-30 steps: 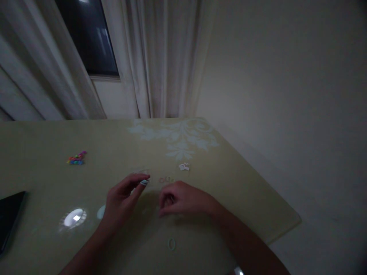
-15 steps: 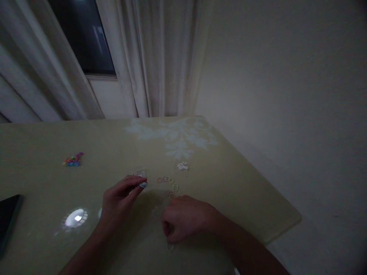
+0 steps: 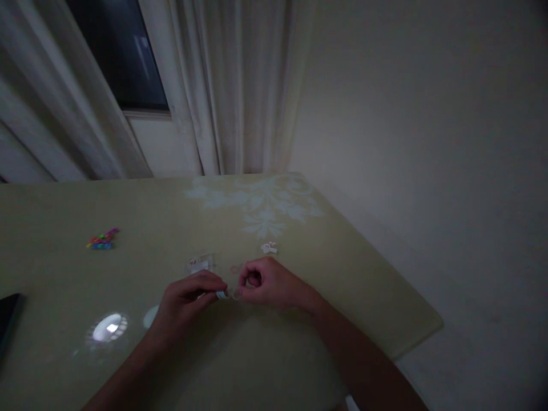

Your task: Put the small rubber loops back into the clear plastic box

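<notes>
My left hand (image 3: 194, 294) pinches a small striped piece (image 3: 221, 294) between thumb and fingertips, low over the table. Just right of it, my right hand (image 3: 261, 282) holds a small pale ring (image 3: 236, 294) between thumb and forefinger, close to the striped piece; whether they touch is unclear. Behind my left hand lies a clear plastic packet (image 3: 201, 262). A faint reddish ring (image 3: 234, 269) rests between the packet and my right hand, which hides the other rings. Small white pieces (image 3: 269, 248) lie beyond my right hand.
A pile of small colourful pieces (image 3: 103, 240) sits on the left of the table (image 3: 149, 228). A dark flat device (image 3: 8, 317) lies at the left edge. The table's right edge runs beside the wall, and curtains (image 3: 240, 85) hang behind.
My right hand has risen from the table nearer the front and moved back beside my left hand, now with a pale ring. My left hand has shifted slightly right and toward me.
</notes>
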A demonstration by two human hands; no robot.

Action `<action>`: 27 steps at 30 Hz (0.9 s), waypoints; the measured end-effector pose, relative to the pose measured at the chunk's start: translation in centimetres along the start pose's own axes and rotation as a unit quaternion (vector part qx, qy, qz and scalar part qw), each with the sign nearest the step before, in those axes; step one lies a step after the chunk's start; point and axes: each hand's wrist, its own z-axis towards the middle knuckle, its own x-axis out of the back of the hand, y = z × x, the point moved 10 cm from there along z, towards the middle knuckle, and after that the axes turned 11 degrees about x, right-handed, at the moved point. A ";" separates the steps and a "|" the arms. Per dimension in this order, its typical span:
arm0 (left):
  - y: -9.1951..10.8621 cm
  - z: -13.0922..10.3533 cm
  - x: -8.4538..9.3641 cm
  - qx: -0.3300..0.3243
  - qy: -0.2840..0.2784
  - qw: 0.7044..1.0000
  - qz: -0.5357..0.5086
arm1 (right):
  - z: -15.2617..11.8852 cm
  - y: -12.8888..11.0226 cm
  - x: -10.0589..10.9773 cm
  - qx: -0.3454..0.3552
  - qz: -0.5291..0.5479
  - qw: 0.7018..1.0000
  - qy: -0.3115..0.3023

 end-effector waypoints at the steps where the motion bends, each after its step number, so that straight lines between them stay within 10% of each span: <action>1: 0.1 0.0 -0.3 -0.002 -0.012 1.000 -0.002 | 0.1 0.4 0.2 -0.002 0.043 0.999 0.012; 12: 1.0 -0.3 -1.8 -0.007 -0.053 0.998 0.022 | 0.6 1.9 -0.9 -0.006 0.171 0.985 0.015; 18: -0.7 -0.3 -1.2 0.059 -0.009 0.998 -0.027 | 0.0 4.3 4.6 -0.038 -0.110 0.991 0.062; 27: -1.0 -0.2 -0.7 0.053 0.016 0.998 -0.022 | -0.5 5.3 3.6 -0.088 -0.188 0.978 0.011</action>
